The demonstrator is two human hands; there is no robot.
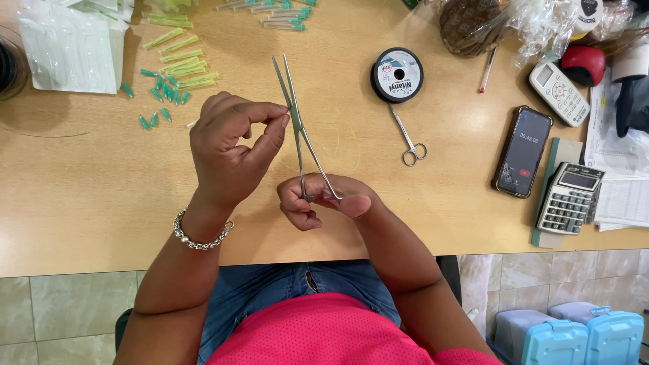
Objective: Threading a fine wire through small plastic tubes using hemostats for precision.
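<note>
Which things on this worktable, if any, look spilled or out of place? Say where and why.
The small green caps lie scattered loose on the wooden table, left of the left hand, unlike the sleeved needles lined up beside them. Nothing looks damaged. The right hand holds metal forceps normally.

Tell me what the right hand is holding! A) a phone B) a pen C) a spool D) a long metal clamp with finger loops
D: the right hand grips the looped handles of the long metal clamp, while the left hand pinches near its middle; the spool and phone lie untouched on the table.
</note>
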